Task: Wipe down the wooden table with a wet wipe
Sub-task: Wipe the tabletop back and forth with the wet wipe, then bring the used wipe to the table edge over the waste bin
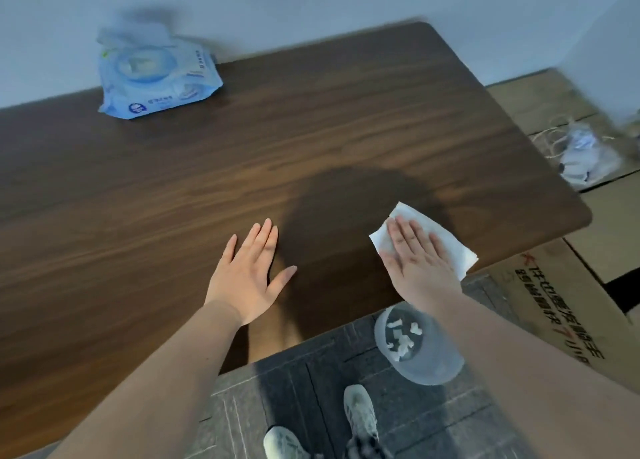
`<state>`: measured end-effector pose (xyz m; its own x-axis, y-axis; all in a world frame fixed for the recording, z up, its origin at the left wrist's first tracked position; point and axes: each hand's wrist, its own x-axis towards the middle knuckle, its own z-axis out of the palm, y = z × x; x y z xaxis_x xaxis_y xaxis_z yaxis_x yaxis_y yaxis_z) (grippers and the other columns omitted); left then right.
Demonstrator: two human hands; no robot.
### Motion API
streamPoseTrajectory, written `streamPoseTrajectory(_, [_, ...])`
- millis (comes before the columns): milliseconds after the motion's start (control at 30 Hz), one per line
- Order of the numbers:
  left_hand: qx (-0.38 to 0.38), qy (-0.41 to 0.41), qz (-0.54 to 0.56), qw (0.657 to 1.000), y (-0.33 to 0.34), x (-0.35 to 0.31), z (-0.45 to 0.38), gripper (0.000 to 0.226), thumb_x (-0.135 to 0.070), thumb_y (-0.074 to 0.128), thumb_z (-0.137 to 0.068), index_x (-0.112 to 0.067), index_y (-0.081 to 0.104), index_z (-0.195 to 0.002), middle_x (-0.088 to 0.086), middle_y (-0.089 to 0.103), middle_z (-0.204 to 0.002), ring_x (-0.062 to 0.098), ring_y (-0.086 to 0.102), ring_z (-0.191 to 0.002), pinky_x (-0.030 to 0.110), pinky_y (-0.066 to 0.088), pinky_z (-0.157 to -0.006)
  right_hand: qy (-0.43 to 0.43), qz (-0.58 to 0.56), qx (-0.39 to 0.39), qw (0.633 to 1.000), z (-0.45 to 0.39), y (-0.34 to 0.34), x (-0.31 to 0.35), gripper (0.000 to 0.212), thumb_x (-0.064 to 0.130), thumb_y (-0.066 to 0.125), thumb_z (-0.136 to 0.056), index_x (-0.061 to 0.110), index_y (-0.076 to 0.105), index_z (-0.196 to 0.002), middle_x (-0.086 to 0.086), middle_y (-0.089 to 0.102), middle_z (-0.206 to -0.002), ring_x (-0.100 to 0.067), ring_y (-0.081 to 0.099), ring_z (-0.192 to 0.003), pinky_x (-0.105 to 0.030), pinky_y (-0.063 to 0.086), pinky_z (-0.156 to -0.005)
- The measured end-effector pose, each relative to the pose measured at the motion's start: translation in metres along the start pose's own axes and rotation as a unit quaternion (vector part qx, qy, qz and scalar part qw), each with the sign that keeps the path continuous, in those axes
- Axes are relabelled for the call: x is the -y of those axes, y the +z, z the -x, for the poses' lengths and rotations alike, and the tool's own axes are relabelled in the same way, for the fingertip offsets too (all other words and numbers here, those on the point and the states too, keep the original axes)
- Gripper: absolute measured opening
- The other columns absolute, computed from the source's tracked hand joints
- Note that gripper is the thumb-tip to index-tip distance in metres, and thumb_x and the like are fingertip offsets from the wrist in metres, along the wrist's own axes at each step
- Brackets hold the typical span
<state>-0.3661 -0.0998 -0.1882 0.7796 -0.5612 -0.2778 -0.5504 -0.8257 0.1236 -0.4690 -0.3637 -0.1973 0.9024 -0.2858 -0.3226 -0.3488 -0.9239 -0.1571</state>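
Note:
The dark wooden table (242, 167) fills most of the view. A white wet wipe (446, 240) lies flat near the table's right front corner, and my right hand (419, 261) presses down on it with the palm flat and fingers extended. My left hand (247, 271) rests flat on the bare wood near the front edge, fingers apart, holding nothing. A blue pack of wet wipes (156, 77) with its lid up stands at the table's far left, by the wall.
A translucent plastic bin (422, 351) holding white scraps sits on the grey floor below the table's front edge. Cardboard boxes (561, 306) stand right of the table, one bearing a white bundle (585, 157). My shoes (360, 413) show at the bottom.

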Motion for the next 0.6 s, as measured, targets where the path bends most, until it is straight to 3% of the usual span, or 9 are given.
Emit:
streamPoseTrajectory(133, [0.007, 0.037, -0.012, 0.999, -0.002, -0.051, -0.034, 0.082, -0.076, -0.008, -0.076, -0.025, -0.021, -0.139, -0.009, -0.024, -0.147, 0.010, -0.021, -0.140, 0.039, -0.009, -0.117, 0.056, -0.012, -0.008, 0.998, 0.000, -0.010, -0.056, 0.058, 0.048, 0.007, -0.098, 0.028, -0.013, -0.149, 0.009, -0.014, -0.159, -0.008, -0.016, -0.144, -0.030, -0.015, -0.114])
streamPoseTrajectory(400, [0.020, 0.157, -0.020, 0.987, -0.011, -0.150, -0.092, 0.084, -0.074, 0.005, -0.083, -0.022, -0.011, -0.148, -0.010, -0.024, -0.147, 0.005, -0.023, -0.135, 0.036, -0.014, -0.114, 0.094, -0.030, -0.009, 0.995, 0.005, -0.018, -0.129, 0.063, 0.052, 0.007, -0.096, 0.026, -0.014, -0.149, 0.007, -0.015, -0.159, -0.010, -0.018, -0.144, -0.030, -0.015, -0.114])
streamPoseTrajectory(600, [-0.012, 0.210, -0.014, 0.978, -0.012, -0.227, -0.134, 0.082, -0.071, 0.005, -0.084, -0.022, -0.007, -0.149, -0.009, -0.014, -0.155, 0.005, -0.017, -0.140, 0.035, -0.008, -0.117, 0.117, -0.049, -0.025, 0.992, 0.002, -0.029, -0.181, 0.064, 0.053, 0.014, -0.098, 0.025, -0.011, -0.149, 0.005, -0.012, -0.160, -0.009, -0.015, -0.145, -0.027, -0.016, -0.111])
